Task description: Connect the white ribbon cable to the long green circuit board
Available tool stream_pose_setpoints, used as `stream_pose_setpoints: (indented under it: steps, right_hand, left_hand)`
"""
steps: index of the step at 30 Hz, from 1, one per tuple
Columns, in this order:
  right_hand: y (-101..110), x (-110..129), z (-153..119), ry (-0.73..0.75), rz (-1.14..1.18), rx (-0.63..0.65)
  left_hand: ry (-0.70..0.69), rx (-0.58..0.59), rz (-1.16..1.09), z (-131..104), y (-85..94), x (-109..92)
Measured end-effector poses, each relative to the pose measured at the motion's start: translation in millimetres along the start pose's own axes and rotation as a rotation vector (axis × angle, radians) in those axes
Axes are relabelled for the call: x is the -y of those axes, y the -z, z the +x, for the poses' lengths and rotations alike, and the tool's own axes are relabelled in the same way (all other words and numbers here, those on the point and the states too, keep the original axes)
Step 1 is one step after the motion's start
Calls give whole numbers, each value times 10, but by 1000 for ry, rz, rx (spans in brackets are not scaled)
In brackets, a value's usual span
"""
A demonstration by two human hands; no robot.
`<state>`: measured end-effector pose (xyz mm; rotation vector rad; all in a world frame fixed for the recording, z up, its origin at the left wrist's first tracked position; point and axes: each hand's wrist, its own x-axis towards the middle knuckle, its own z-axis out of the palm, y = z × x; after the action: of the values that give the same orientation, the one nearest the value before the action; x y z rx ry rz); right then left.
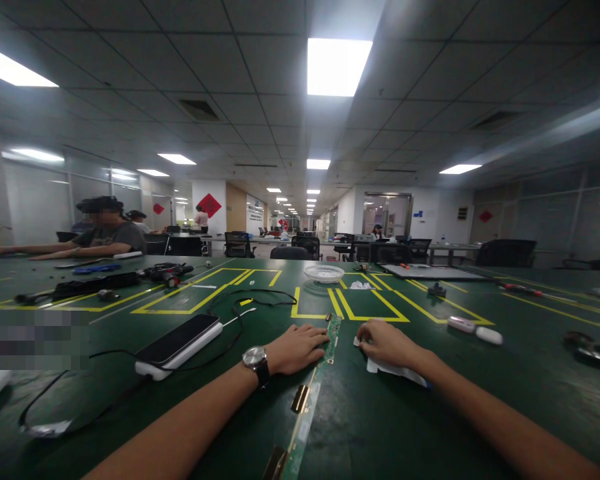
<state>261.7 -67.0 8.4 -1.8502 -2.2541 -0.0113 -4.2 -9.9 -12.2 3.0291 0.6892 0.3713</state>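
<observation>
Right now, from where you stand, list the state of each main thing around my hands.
Left hand: palm down, fingers extended onto the circuit board.
Circuit board strip: lying on the table, partly covered by the left hand.
Right hand: fingers bent, gathered at a white piece.
White piece: partly hidden by the right hand.
Watch: strapped on the left wrist.
Phone: screen up, dark.
White bowl: upright.
Ceiling light: lit.

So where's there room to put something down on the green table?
Bare tabletop shows between the circuit board and the right forearm, on the person's near side. Another patch lies right of that forearm, before the blurry dark thing. It's crowded left of the left hand: a phone, a white box and a black cable.
</observation>
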Motion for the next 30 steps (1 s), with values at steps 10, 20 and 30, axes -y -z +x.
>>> stream_pose_setpoints:
  steps: [10,20,30]
  right_hand:
    - [-80,78,-2,120,224,-20]
    - [-70,173,-35,161,199,-18]
    - [-206,188,23,117,153,-104]
  left_hand:
    - [-12,-22,9,22,-29,-24]
    - [-6,-24,29,25,-15,-67]
    - [-16,-15,17,31,-10,-84]
